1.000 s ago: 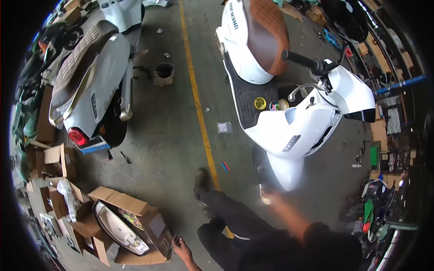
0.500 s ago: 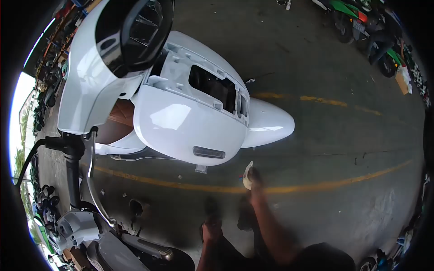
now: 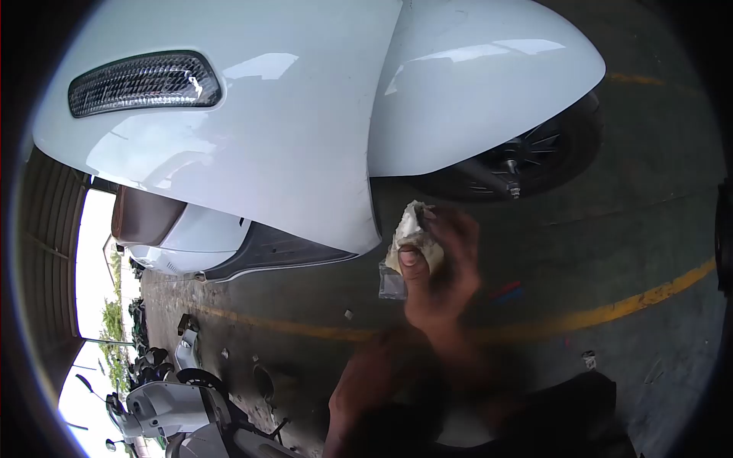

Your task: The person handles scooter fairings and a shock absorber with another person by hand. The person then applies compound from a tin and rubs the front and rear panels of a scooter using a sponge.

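My right hand (image 3: 447, 278) is closed around a cream-white ragged wad (image 3: 408, 243), thumb pressed on its near face. It is held just below and right of the white scooter's front panel (image 3: 305, 153), close to the panel's lower corner. Above it, the white front fender (image 3: 489, 99) curves over the black front wheel (image 3: 527, 160). My left hand (image 3: 366, 382) is lower, near my legs, its fingers blurred and dark.
A ribbed clear lamp (image 3: 145, 82) is set in the panel. Another scooter, grey (image 3: 172, 404), stands at lower left. A yellow line (image 3: 634, 304) crosses the dark floor, with small scraps (image 3: 588, 359) lying about.
The view has moved down and much closer to the scooter's front panel and fender. My right hand, still holding the wad, has risen toward the panel's lower corner.
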